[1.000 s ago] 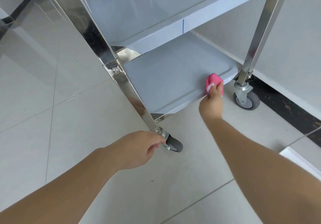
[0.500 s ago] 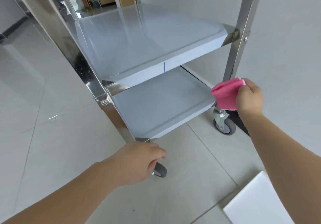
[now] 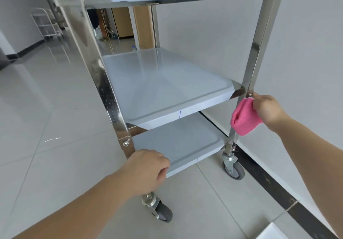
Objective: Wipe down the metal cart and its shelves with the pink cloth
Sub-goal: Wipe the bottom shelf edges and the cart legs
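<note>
Before me on the tiled floor (image 3: 46, 109) stands the metal cart (image 3: 109, 94), its middle shelf (image 3: 159, 83) and bottom shelf (image 3: 178, 142) bare and grey. The pink cloth (image 3: 243, 118), folded thick, lies against the right front post (image 3: 258, 53), pinched in my right hand (image 3: 267, 109). My left hand (image 3: 146, 170) curls round the left post's foot.

Head camera looks down, close on cart (image 3: 111, 97)

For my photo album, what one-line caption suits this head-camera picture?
Right hand presses a pink cloth to the cart's upright post; left hand grips the near leg.
</note>
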The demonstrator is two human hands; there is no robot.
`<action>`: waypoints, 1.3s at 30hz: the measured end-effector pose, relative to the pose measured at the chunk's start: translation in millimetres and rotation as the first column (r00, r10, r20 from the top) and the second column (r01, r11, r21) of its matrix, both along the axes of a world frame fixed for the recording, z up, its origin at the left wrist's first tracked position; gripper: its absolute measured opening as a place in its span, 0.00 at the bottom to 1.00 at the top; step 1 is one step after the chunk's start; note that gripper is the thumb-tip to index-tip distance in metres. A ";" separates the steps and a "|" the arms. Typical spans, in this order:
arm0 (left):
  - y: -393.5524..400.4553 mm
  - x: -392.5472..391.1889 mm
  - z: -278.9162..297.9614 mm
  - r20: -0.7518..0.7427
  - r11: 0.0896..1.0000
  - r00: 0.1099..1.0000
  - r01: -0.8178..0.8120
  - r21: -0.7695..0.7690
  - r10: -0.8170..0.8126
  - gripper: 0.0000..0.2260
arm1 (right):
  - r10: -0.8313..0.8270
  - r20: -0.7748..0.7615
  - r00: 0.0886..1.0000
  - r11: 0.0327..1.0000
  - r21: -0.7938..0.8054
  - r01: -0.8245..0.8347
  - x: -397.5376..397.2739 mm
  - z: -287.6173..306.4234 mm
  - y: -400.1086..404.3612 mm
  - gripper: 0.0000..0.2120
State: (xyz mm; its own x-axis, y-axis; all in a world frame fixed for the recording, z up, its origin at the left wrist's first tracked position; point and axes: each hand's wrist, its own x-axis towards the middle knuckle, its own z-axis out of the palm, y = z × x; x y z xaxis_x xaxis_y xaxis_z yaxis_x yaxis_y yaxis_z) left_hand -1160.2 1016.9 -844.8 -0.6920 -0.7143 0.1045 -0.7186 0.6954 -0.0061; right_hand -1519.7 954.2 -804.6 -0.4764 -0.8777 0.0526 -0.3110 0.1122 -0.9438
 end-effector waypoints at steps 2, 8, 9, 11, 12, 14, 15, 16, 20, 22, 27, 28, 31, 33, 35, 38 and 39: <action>-2.4 3.3 1.8 0.016 1.000 1.000 0.002 0.000 -0.002 0.10 | 0.018 0.016 1.000 1.000 -0.020 -0.018 3.0 -4.5 2.5 0.17; -9.3 34.9 5.3 0.029 0.999 0.999 -0.022 0.037 0.021 0.09 | 0.162 0.045 0.986 0.981 -0.110 -0.157 26.4 -16.2 12.8 0.19; -10.2 41.2 6.1 0.016 0.998 0.999 -0.045 0.046 0.044 0.08 | 0.188 0.030 0.982 0.977 -0.112 -0.183 31.6 -18.1 15.3 0.19; -10.2 55.2 8.0 -0.028 0.991 0.992 -0.119 0.068 0.121 0.07 | 0.245 -0.007 0.970 0.963 -0.111 -0.244 44.5 -22.7 19.1 0.15; -9.2 59.7 9.0 -0.062 0.985 0.986 -0.152 0.086 0.158 0.06 | 0.273 -0.024 0.962 0.955 -0.114 -0.274 52.3 -23.9 21.9 0.13; -5.9 60.4 12.8 -0.132 0.980 0.975 -0.167 0.105 0.180 0.05 | 0.315 -0.055 0.947 0.938 -0.131 -0.320 70.1 -25.2 28.0 0.11; -5.5 55.8 16.8 -0.165 0.983 0.971 -0.157 0.095 0.171 0.05 | 0.330 -0.069 0.941 0.931 -0.142 -0.337 79.5 -26.0 31.2 0.12; -5.9 49.2 22.6 -0.208 0.986 0.965 -0.147 0.077 0.160 0.05 | 0.351 -0.083 0.933 0.919 -0.159 -0.360 89.2 -26.3 34.3 0.13; -13.7 18.9 54.6 -0.399 0.988 0.905 -0.154 0.015 0.147 0.04 | 0.445 -0.141 0.884 0.864 -0.190 -0.466 123.5 -25.6 45.2 0.13; -19.0 10.3 66.4 -0.453 0.986 0.880 -0.164 -0.008 0.143 0.05 | 0.484 -0.173 0.858 0.842 -0.178 -0.510 139.3 -23.7 48.7 0.13; -34.9 11.3 83.5 -0.558 0.948 0.784 -0.317 0.015 0.271 0.15 | 0.559 -0.335 0.758 0.763 -0.152 -0.629 182.7 -21.4 52.6 0.13; -38.0 14.1 86.7 -0.571 0.936 0.763 -0.350 0.028 0.302 0.18 | 0.571 -0.368 0.734 0.752 -0.123 -0.647 191.8 -22.3 51.7 0.14; -47.0 23.2 99.5 -0.614 0.921 0.706 -0.377 0.095 0.352 0.18 | 0.620 -0.427 0.658 0.712 -0.046 -0.701 219.5 -24.2 44.2 0.13; -53.2 29.8 106.5 -0.657 0.917 0.659 -0.377 0.135 0.367 0.13 | 0.668 -0.421 0.614 0.674 -0.008 -0.739 237.4 -24.1 37.5 0.13; -60.2 42.4 109.9 -0.691 0.885 0.588 -0.433 0.171 0.421 0.12 | 0.714 -0.390 0.581 0.639 0.026 -0.769 253.6 -22.0 33.1 0.16; -66.7 69.4 108.2 -0.698 0.863 0.555 -0.470 0.187 0.453 0.10 | 0.704 -0.339 0.624 0.677 0.052 -0.734 272.7 -23.9 27.7 0.13; -67.4 79.4 107.7 -0.698 0.863 0.556 -0.470 0.183 0.451 0.10 | 0.689 -0.326 0.648 0.698 0.056 -0.714 277.3 -25.0 26.5 0.12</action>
